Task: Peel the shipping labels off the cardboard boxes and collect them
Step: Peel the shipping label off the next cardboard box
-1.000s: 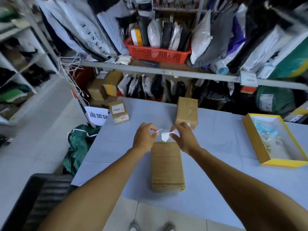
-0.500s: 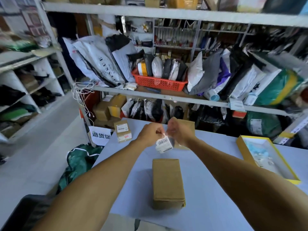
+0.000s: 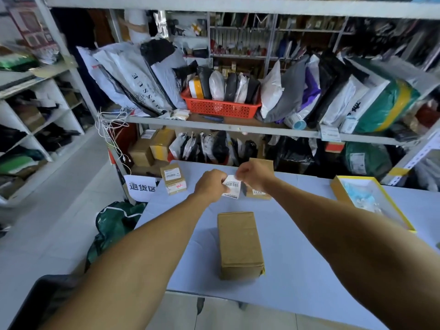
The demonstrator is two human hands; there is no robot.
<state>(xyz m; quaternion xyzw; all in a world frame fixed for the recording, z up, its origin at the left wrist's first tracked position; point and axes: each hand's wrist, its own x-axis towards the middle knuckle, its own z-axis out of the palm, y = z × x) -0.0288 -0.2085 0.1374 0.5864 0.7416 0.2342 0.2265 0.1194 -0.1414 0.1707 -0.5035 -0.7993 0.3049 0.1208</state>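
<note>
A white shipping label (image 3: pixel 232 187) with a barcode hangs in the air above the table, pinched from the left by my left hand (image 3: pixel 210 185) and from the right by my right hand (image 3: pixel 253 174). Below them a brown cardboard box (image 3: pixel 239 244) lies lengthwise on the pale blue table (image 3: pixel 297 270), its top bare. A second box (image 3: pixel 258 192) with a small numbered sticker stands behind my right hand, partly hidden. At the table's back left, a small box (image 3: pixel 173 178) carries a white label on top.
A yellow-rimmed open box (image 3: pixel 371 201) with bluish-white scraps sits at the table's right. Shelves packed with parcels and a red basket (image 3: pixel 220 107) stand behind. A green bag (image 3: pixel 114 225) lies on the floor left, beside a white sign (image 3: pixel 141 186). A dark bin (image 3: pixel 45 298) sits at the lower left.
Both hands rose from the far end of the near box, lifting the label free and into the air. The view tilted up toward the shelves.
</note>
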